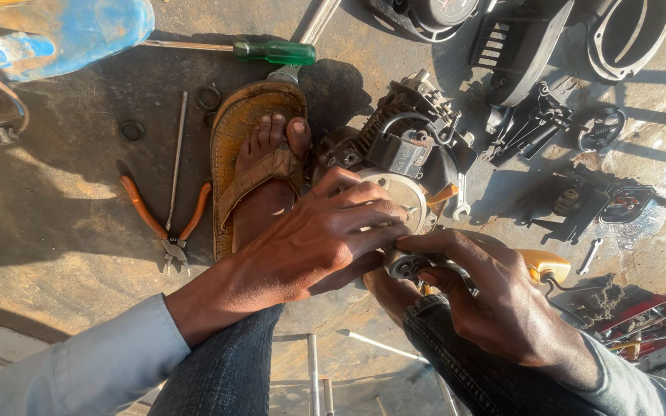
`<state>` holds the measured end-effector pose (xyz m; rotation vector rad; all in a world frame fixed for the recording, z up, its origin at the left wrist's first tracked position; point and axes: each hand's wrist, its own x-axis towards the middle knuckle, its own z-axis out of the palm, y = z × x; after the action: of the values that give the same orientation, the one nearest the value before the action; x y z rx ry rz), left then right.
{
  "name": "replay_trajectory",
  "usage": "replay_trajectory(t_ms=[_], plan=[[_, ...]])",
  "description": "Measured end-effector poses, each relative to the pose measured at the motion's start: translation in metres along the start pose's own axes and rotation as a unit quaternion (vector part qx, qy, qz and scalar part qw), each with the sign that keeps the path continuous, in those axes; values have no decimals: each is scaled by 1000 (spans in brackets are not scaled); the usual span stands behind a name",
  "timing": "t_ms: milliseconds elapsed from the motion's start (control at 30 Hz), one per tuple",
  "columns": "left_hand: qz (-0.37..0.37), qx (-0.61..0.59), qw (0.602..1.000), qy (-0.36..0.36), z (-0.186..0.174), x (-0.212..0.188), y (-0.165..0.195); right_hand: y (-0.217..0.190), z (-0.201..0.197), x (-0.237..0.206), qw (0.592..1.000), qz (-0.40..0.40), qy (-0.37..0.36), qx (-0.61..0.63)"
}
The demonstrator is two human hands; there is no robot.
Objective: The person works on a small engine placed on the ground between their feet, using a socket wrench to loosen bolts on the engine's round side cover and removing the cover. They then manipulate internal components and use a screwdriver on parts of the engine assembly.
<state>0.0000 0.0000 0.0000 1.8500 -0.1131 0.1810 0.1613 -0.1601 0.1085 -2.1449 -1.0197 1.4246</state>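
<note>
The left hand (325,239) presses flat on the small black engine (406,150) mid-frame. The right hand (495,296) grips a silver metal tool (406,264). Hold the engine steady and turn slowly.

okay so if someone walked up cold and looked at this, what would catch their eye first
Most likely the two hands meeting at the centre: the left hand lies over the pale round face of a small engine, while the right hand grips a ratchet tool against it. Next, the sandalled foot planted just left of the engine. Then the orange-handled pliers on the ground at left and the green-handled screwdriver above the foot.
</note>
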Motion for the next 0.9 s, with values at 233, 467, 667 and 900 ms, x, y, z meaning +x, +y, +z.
replay_trajectory(t_ms=[233, 467, 667, 900], plan=[[-22, -72, 997, -28, 67, 38, 9, 44, -25, -36, 995, -81, 39, -35], [-9, -22, 1000, 2, 113, 56, 31, 80, -55, -77, 998, -49, 6, -28], [-7, -39, 999, 14, 148, 81, 46, 124, -109, -117, 992, -25, -117, -38], [-30, -78, 996, -11, 146, 75, 46, 182, -60, -135, 955, 20, -284, 86]])
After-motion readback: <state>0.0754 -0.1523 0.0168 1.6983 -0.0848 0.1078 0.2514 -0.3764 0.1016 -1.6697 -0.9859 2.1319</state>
